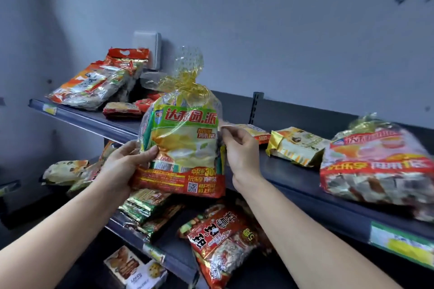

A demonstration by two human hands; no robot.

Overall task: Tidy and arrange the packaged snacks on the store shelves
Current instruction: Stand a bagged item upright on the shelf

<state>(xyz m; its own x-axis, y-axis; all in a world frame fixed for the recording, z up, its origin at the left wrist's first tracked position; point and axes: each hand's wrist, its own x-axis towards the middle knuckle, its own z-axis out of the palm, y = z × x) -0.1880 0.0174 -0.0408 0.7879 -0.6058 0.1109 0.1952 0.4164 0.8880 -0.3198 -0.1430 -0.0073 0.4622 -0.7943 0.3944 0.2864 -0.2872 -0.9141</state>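
I hold a large clear snack bag [185, 148] upright in front of the top shelf [305, 185]. It has a green and yellow label, a red bottom band and a gold ribbon tie on top. My left hand [126, 162] grips its lower left side, thumb on the front. My right hand [239, 150] pinches the plastic at its right edge. A similar red-labelled bag [378, 162] lies flat on the top shelf at the right.
Orange and silver packets [94, 82] are piled at the shelf's left end, small gold packs [298, 145] lie in the middle. The lower shelf [178, 258] holds green packs [143, 206] and a red peanut bag [223, 239]. Boxes [136, 267] sit below. A grey wall is behind.
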